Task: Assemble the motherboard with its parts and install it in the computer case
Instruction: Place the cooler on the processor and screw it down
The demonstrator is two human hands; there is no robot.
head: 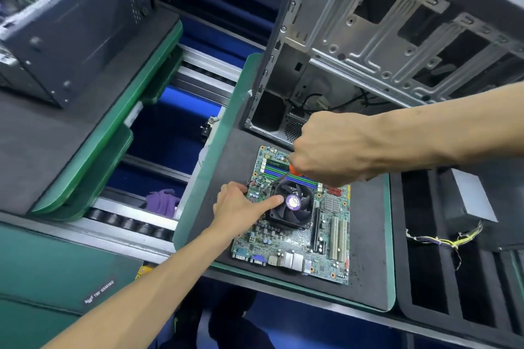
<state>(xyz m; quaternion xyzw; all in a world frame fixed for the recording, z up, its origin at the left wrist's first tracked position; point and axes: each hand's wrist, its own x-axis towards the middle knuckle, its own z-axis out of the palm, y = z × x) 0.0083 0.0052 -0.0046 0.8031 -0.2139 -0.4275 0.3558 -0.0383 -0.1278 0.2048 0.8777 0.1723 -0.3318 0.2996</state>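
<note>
A green motherboard [326, 244] lies flat on a black foam pad [365, 286]. A black cooler fan [297, 207] with a purple round label sits on the board. My left hand [241, 207] rests on the board's left edge, its straight index finger pressing the fan's frame. My right hand [331, 147] grips an orange-handled screwdriver [286, 171], whose shaft points down at the fan's far-left corner. Behind the board stands the open grey computer case [368, 45], its inside empty apart from some cables.
A second dark case [71, 25] stands on another green-edged pallet at the left. Between the pallets runs a roller conveyor [136, 224] with a purple cloth [163, 201] on it. A slotted black foam tray [453, 263] at the right holds a power supply with loose wires [442, 241].
</note>
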